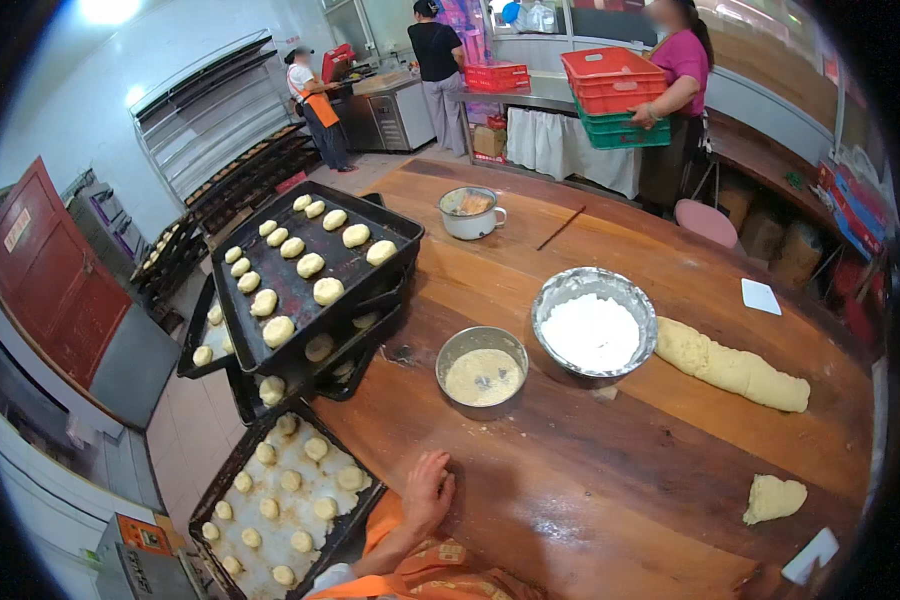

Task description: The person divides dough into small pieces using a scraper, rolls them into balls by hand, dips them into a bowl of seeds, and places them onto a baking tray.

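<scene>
My left hand point(429, 496) rests at the near edge of the wooden table, fingers loosely bent and holding nothing. At the lower right rim, my right hand point(765, 582) is dark and only partly visible, closed on a white dough scraper point(810, 556). A small lump of yellow dough point(774, 499) lies just beyond that scraper. Farther off stretches a thick dough roll point(735, 364), beside a metal bowl of white flour point(592, 333). A round tin point(482, 372) with pale crumbly coating stands left of the bowl.
Stacked black trays point(410, 232) with dough rounds stand left; another lined tray point(310, 482) sits beside my left arm. A white enamel mug point(472, 213), thin dark stick point(562, 228) and second scraper point(760, 296) lie farther back. Beyond the table, one person carries red and green crates point(613, 82); two others stand behind.
</scene>
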Available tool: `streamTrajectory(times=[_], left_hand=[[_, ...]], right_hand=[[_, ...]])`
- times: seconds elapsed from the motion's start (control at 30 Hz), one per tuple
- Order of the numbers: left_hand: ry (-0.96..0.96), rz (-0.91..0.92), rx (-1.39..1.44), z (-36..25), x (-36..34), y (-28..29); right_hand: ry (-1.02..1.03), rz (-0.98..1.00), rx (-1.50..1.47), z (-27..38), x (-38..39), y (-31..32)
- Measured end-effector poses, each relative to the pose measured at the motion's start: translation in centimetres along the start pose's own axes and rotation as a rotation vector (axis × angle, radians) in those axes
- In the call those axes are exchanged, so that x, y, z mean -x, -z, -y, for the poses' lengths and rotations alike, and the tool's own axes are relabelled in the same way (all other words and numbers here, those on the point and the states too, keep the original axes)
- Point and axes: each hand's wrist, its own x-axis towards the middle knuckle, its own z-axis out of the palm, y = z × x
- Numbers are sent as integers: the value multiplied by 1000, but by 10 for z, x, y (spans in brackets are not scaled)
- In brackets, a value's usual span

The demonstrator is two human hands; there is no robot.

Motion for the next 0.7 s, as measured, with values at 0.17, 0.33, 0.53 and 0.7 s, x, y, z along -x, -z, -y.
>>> streamTrajectory(times=[0.17,0.33,0.53,0.7], left_hand=[[-38,-15,-30,-4,-8,-10],[5,71,-17,-11,-20,-4],[-11,62,-87,-15,-7,-10],[-4,118,-77,-10,-3,-11]], right_hand=[[-40,19,-43,3,10,-1],[-79,49,-124,34,14,-4],[-173,121,-314,129,2,-10],[-256,161,-610,181,-5,-26]])
